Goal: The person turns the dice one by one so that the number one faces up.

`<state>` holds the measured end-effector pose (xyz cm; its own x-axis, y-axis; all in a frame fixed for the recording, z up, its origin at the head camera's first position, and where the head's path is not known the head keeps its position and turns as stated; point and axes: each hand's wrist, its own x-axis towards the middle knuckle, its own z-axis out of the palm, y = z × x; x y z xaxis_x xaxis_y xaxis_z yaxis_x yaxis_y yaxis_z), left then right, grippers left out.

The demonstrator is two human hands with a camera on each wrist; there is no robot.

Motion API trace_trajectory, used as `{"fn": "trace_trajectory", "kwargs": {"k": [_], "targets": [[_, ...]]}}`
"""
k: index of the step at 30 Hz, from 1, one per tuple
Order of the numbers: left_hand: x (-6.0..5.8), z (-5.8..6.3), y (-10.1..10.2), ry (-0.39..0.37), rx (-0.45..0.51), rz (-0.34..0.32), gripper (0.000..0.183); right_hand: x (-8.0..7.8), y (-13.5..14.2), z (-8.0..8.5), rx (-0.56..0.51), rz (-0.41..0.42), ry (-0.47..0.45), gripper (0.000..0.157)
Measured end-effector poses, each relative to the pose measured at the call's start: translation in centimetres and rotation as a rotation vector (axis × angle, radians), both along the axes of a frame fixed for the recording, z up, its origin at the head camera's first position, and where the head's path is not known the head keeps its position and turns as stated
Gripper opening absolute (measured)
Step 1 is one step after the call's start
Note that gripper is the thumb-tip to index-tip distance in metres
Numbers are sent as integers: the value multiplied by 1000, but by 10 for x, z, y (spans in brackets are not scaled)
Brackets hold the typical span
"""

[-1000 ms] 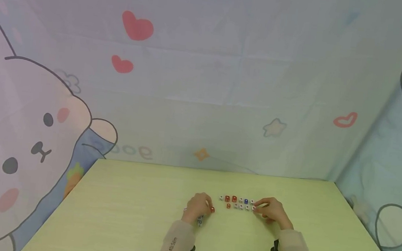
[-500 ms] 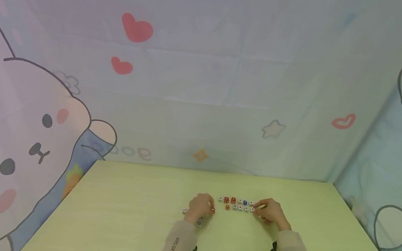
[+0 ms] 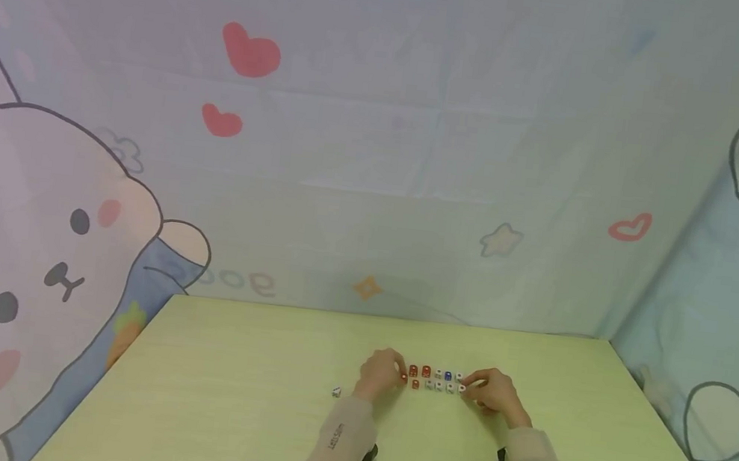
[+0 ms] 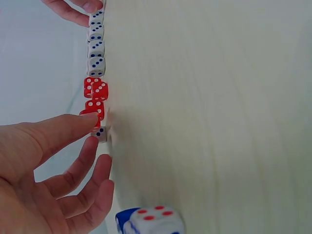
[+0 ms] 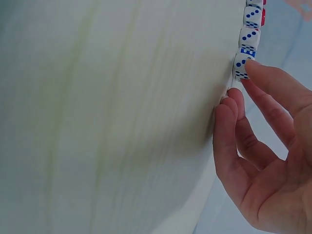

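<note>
Two short rows of dice lie on the table, with red dice toward the left, a blue die in the back row and white dice toward the right. At the rows' left end my left hand pinches a red die, partly hidden by the thumb in the left wrist view. Close by that thumb sits a white die. My right hand braces the right end of the rows, its thumb touching the last white die of the front row, index finger behind it.
A loose white die lies left of my left forearm. Low in the left wrist view, a white die with red dots and a blue die stand close together. A printed cloth hangs behind the table.
My left hand has moved right and slightly away from me, carrying the red die up to the rows' left end. The right hand keeps its place at the right end.
</note>
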<state>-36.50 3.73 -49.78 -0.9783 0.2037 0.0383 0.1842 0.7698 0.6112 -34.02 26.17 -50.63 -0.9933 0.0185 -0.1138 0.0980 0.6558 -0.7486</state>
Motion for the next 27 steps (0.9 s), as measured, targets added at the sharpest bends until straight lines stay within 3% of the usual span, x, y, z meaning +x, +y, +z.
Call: {"fn": "trace_trajectory", "kwargs": {"k": [11,27], "targets": [[6,3,-1,35,-13,4,13,-1,0,1,5,8,2,20],[4,-4,0,21,12,-1,14,1,0,0,38,-4,19,19]]}}
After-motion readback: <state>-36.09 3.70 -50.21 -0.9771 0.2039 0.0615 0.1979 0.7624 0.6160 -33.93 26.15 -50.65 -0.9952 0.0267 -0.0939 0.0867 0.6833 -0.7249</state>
